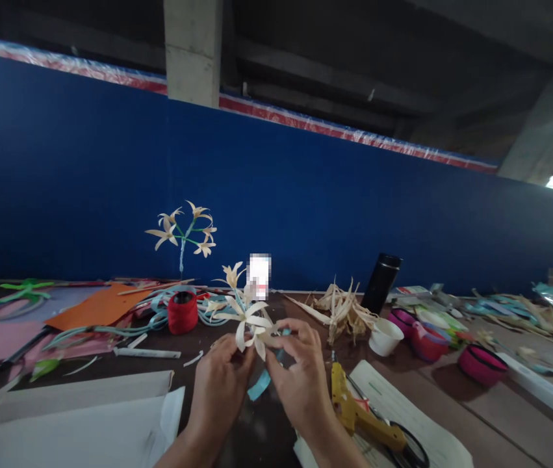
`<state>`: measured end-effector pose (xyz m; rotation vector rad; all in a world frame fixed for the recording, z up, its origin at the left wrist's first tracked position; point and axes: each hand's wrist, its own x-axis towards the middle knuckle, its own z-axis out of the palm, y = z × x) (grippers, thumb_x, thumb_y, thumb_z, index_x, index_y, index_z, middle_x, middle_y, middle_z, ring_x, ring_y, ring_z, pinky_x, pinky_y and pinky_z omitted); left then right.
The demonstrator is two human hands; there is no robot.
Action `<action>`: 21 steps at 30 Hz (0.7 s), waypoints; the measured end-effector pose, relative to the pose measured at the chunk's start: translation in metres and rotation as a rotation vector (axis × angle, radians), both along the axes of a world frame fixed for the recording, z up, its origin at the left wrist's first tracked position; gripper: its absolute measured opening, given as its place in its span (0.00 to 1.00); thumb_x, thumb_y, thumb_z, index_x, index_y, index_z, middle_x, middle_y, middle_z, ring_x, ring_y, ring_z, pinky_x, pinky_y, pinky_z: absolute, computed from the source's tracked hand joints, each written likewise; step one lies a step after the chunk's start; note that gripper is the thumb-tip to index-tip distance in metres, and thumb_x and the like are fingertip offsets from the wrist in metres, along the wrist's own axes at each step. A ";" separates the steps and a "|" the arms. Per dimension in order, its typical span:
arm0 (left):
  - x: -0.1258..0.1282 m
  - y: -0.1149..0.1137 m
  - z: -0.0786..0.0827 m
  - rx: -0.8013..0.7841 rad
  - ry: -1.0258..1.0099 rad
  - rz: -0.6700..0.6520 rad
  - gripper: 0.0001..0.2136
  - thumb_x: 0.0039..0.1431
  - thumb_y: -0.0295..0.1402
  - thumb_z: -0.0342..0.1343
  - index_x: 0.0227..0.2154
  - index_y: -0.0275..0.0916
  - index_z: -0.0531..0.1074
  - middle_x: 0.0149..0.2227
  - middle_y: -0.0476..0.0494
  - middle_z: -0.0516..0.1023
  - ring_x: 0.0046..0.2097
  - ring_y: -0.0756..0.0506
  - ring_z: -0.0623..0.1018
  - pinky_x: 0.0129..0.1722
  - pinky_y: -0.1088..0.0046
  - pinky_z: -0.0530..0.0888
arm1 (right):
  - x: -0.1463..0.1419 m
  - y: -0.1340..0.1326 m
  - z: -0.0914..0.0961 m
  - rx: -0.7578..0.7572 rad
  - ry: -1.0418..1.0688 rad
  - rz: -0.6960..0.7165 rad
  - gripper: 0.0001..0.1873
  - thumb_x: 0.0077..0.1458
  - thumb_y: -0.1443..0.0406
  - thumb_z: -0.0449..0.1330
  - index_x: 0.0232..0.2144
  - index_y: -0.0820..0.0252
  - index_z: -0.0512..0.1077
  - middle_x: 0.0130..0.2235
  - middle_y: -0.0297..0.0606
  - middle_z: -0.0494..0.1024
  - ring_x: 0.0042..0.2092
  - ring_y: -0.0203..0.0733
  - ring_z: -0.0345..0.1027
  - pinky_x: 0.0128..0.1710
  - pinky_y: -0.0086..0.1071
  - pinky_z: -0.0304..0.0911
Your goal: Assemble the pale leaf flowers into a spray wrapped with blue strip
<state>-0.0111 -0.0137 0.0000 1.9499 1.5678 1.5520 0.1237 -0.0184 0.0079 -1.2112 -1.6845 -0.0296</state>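
Note:
Both hands are at a spray of pale, husk-like artificial flowers (248, 318) above the table's front. My left hand (220, 383) closes its fingers round the spray from below, where the flowers hide its fingertips. From the other side, my right hand (300, 361) pinches at the lowest flower, thumb and fingers bent. A light blue strip (259, 386) hangs down between the hands; its upper part passes behind my right fingers. A similar finished-looking spray (186, 234) with green and light blue stems stands upright at the back left.
Left are a red spool (182, 313), orange sheet (95, 307) and white sheets (76, 429). Right lie a yellow glue gun (361, 413), scissors (410, 448), paper (403, 396), dried husks (347, 309), a white cup (385, 337) and black bottle (381, 284). A blue partition (305, 195) closes off the back.

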 end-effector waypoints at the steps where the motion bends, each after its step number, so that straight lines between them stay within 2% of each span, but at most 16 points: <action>1: 0.000 0.001 -0.002 0.008 0.000 -0.010 0.08 0.53 0.36 0.52 0.30 0.39 0.74 0.31 0.46 0.79 0.33 0.47 0.76 0.35 0.75 0.70 | 0.001 0.001 0.001 0.027 -0.006 -0.015 0.03 0.45 0.68 0.63 0.25 0.53 0.75 0.44 0.38 0.72 0.45 0.45 0.63 0.46 0.38 0.57; 3: -0.001 0.002 -0.005 0.012 0.002 -0.029 0.08 0.53 0.36 0.53 0.32 0.40 0.74 0.33 0.46 0.79 0.36 0.46 0.76 0.36 0.74 0.70 | 0.001 0.002 0.003 0.065 0.001 -0.026 0.03 0.43 0.67 0.64 0.24 0.53 0.74 0.46 0.38 0.70 0.48 0.47 0.61 0.48 0.41 0.55; 5: -0.002 0.004 -0.007 0.002 0.002 -0.046 0.07 0.52 0.35 0.53 0.32 0.41 0.74 0.34 0.46 0.79 0.38 0.45 0.76 0.37 0.74 0.70 | 0.002 0.003 0.003 0.067 0.043 0.026 0.04 0.43 0.69 0.63 0.25 0.55 0.73 0.45 0.39 0.71 0.48 0.46 0.62 0.48 0.39 0.56; 8: -0.003 0.005 -0.008 0.017 -0.011 -0.067 0.06 0.52 0.31 0.53 0.32 0.41 0.74 0.35 0.46 0.78 0.39 0.45 0.76 0.40 0.73 0.70 | 0.001 0.005 0.002 -0.060 0.142 0.167 0.04 0.46 0.71 0.60 0.27 0.58 0.70 0.35 0.36 0.73 0.37 0.39 0.67 0.39 0.30 0.61; 10: -0.003 0.004 -0.006 0.034 -0.019 -0.075 0.07 0.52 0.30 0.52 0.32 0.40 0.73 0.35 0.45 0.78 0.39 0.46 0.76 0.41 0.72 0.70 | 0.000 0.004 0.003 -0.161 0.184 0.205 0.03 0.47 0.70 0.59 0.27 0.59 0.68 0.28 0.32 0.71 0.31 0.36 0.66 0.33 0.26 0.61; 15: -0.002 -0.003 -0.003 0.048 0.013 -0.054 0.08 0.52 0.31 0.52 0.34 0.40 0.74 0.34 0.44 0.78 0.36 0.45 0.77 0.37 0.72 0.72 | -0.002 -0.001 0.008 -0.238 0.235 0.231 0.03 0.48 0.68 0.58 0.28 0.60 0.66 0.26 0.31 0.71 0.29 0.35 0.65 0.30 0.25 0.60; 21: -0.002 -0.004 -0.001 0.086 0.058 -0.032 0.08 0.50 0.29 0.53 0.32 0.41 0.75 0.32 0.45 0.79 0.34 0.46 0.78 0.36 0.73 0.73 | -0.004 -0.005 0.013 -0.238 0.268 0.190 0.04 0.47 0.68 0.58 0.30 0.59 0.67 0.27 0.31 0.73 0.29 0.36 0.66 0.30 0.24 0.60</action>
